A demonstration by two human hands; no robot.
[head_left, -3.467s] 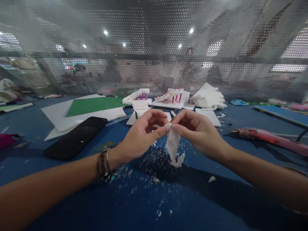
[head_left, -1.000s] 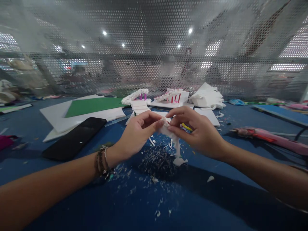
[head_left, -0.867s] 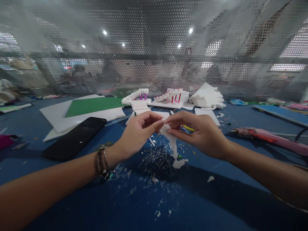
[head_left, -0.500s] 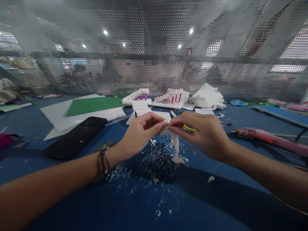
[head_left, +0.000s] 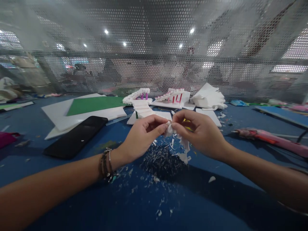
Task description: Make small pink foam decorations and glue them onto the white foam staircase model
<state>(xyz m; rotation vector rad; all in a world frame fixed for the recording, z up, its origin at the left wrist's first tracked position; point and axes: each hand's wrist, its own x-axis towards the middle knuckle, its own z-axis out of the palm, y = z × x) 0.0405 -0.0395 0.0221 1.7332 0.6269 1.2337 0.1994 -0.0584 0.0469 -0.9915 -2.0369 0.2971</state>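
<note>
A crumpled piece of white tissue [head_left: 170,129] is pinched between my two hands above the blue table. My left hand [head_left: 141,138] grips its left side with thumb and forefinger. From the other side, the thumb and fingers of my right hand [head_left: 204,134] close on the same tissue, and a loose strip hangs below them. A bit of something yellow [head_left: 186,124] shows behind my right fingers; what it is I cannot tell. Just beyond my hands stands a small white stepped model [head_left: 143,109]. White shreds [head_left: 161,160] lie scattered on the table underneath.
A black phone [head_left: 77,136] lies left, near white boards and a green sheet [head_left: 96,106]. Two small staircase models, one with purple posts [head_left: 144,96], one with red posts [head_left: 177,98], stand behind beside stacked white tissue [head_left: 208,97]. A pink hot glue gun [head_left: 269,139] lies right.
The tissue between my fingers is more bunched up, and its hanging strip has shifted right. My right hand has turned slightly, with its fingers more curled. The left hand has barely moved.
</note>
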